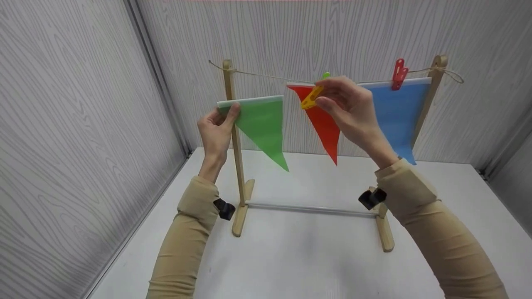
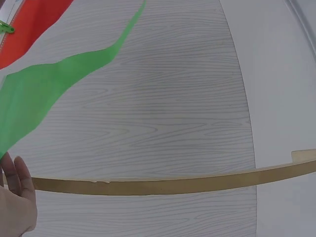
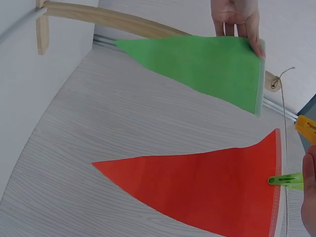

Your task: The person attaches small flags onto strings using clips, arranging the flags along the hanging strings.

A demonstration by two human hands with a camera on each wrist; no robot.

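Observation:
My left hand (image 1: 217, 129) pinches the upper left corner of a green triangular pennant (image 1: 264, 120), thumb in front, in front of the left wooden post. Between the fingers of my right hand (image 1: 351, 106) is a yellow clothespin (image 1: 311, 98), held before a red pennant (image 1: 322, 124). The red pennant hangs from the string (image 1: 266, 76), fastened by a green clothespin (image 3: 286, 180) that my right hand mostly hides in the head view. Farther right, a red clothespin (image 1: 399, 74) fixes a blue pennant (image 1: 399, 112) to the string. The green pennant's top edge sits below the string.
Two wooden posts, left (image 1: 236, 153) and right (image 1: 428, 104), carry the string. A thin rod (image 1: 311, 209) joins their feet on the white table (image 1: 291, 257). Wood-patterned panels (image 1: 83, 124) stand at the left and behind.

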